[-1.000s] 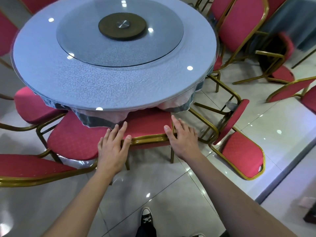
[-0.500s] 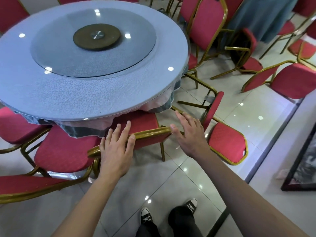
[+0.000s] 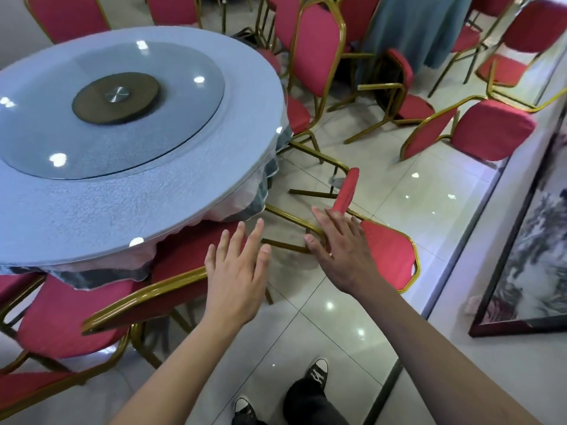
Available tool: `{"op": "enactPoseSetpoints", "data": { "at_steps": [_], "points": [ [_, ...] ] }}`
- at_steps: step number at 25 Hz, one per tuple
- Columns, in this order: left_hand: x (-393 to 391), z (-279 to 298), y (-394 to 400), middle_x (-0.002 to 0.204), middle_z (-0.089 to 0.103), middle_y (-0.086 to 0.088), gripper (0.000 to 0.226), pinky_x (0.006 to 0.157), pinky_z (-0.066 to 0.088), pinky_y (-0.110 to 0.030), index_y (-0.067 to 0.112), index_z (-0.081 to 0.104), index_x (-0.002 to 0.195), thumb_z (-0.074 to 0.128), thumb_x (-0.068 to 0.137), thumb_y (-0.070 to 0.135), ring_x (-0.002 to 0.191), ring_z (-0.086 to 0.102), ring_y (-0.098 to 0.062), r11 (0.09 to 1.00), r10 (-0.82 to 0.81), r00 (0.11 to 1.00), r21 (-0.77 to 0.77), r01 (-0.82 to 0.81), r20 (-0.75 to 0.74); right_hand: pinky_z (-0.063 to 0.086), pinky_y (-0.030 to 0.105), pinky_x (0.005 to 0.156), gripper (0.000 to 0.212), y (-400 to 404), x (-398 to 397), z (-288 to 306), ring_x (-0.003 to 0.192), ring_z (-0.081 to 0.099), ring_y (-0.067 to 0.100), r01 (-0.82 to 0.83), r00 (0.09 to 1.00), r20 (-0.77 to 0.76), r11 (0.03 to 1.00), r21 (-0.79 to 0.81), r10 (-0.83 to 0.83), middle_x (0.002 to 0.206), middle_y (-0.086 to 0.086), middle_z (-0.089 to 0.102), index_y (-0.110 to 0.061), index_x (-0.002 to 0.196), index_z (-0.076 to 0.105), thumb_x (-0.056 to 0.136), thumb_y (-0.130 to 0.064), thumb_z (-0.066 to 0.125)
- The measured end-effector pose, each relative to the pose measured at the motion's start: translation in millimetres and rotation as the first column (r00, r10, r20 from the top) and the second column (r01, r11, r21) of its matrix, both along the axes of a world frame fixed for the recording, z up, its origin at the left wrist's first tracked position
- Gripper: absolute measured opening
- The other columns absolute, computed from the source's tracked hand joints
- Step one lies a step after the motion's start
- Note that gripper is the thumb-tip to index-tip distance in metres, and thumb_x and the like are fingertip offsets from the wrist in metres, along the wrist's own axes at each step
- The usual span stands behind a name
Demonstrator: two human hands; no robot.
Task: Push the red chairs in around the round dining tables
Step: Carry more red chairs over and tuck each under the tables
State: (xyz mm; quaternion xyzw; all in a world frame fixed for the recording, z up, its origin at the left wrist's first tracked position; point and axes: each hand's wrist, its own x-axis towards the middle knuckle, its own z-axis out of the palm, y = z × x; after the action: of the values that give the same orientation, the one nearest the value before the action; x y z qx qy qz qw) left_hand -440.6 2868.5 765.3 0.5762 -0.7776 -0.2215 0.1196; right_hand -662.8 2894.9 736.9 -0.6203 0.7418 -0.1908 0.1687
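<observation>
Both hands lifted off pushed-in chair [image 3: 171, 271] lower centre, left hand [image 3: 237, 271] flat-fingered holding nothing, right hand [image 3: 340, 250] spread, empty, over tipped chair [image 3: 386, 250], round table [image 3: 153, 194] upper left.

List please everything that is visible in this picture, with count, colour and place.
round table: one, pale blue cloth, left
glass turntable: one, clear with dark hub, on the table
upright chairs: several, red with gold frames, around the table and behind it
tipped chair: one, red, on its back, floor right of table
second table: one, teal cloth, top
framed picture: one, dark frame, right edge
shoes: two, black, bottom
left hand: open, by the nearest chair's back
right hand: open, over the tipped chair
</observation>
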Motion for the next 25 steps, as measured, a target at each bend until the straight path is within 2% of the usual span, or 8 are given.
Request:
{"op": "enactPoseSetpoints", "data": {
  "at_steps": [6, 11, 14, 21, 25],
  "points": [
    [-99.9, -0.1, 6.5, 0.169, 0.009, 0.007, 0.067, 0.126, 0.000, -0.048, 0.047, 0.009, 0.158, -0.003, 0.095, 0.066, 0.156, -0.002, -0.017, 0.993, -0.115, 0.993, 0.011, 0.115, -0.027, 0.005, 0.045, 0.127, 0.070, 22.0, -88.0, -10.1, 0.153, 0.018, 0.018, 0.112, 0.994, 0.001, 0.994, -0.007, -0.112, 0.165, -0.001, 0.027, -0.041, 0.159, 0.020, 0.097, -0.073, 0.016],
    [-168.0, -3.5, 0.4, 0.169, 0.014, 0.001, 0.066, 0.125, 0.004, -0.050, 0.045, 0.012, 0.159, -0.002, 0.097, 0.064, 0.156, 0.004, -0.023, 0.977, -0.208, 0.978, -0.038, 0.207, -0.005, 0.001, 0.041, 0.127, 0.070, 39.3, -148.5, -12.2, 0.153, 0.017, 0.017, 0.222, 0.975, 0.001, 0.975, -0.017, -0.222, 0.166, 0.000, 0.027, -0.041, 0.160, 0.021, 0.098, -0.072, 0.018],
    [-202.1, -9.4, -9.2, 0.168, 0.017, 0.000, 0.066, 0.125, 0.005, -0.052, 0.045, 0.012, 0.159, -0.001, 0.097, 0.065, 0.156, 0.006, -0.025, 0.970, -0.241, 0.970, -0.037, 0.241, -0.003, 0.002, 0.042, 0.128, 0.071, 39.9, -177.3, -14.3, 0.154, 0.016, 0.017, 0.263, 0.965, 0.014, 0.965, 0.000, -0.263, 0.166, 0.001, 0.025, -0.040, 0.161, 0.019, 0.097, -0.072, 0.018],
    [-283.9, -21.1, -45.8, 0.170, 0.008, 0.001, 0.062, 0.125, 0.002, -0.053, 0.044, 0.000, 0.159, 0.000, 0.100, 0.063, 0.156, 0.002, -0.026, 0.959, -0.283, 0.959, -0.017, 0.283, 0.023, 0.001, 0.041, 0.127, 0.068, 4.1, -246.8, -15.1, 0.154, 0.018, 0.018, 0.287, 0.958, -0.017, 0.958, 0.008, -0.287, 0.167, 0.001, 0.024, -0.037, 0.161, 0.020, 0.100, -0.066, 0.024],
    [-326.1, -20.7, -81.8, 0.170, 0.008, -0.002, 0.062, 0.125, 0.002, -0.053, 0.042, 0.000, 0.160, 0.000, 0.102, 0.062, 0.156, 0.003, -0.029, 0.968, -0.252, 0.967, -0.014, 0.252, 0.035, 0.002, 0.041, 0.128, 0.067, -37.5, -288.1, -12.0, 0.153, 0.021, 0.019, 0.261, 0.965, -0.036, 0.965, 0.008, -0.260, 0.167, 0.002, 0.025, -0.037, 0.161, 0.021, 0.101, -0.065, 0.027]
  ]
}}
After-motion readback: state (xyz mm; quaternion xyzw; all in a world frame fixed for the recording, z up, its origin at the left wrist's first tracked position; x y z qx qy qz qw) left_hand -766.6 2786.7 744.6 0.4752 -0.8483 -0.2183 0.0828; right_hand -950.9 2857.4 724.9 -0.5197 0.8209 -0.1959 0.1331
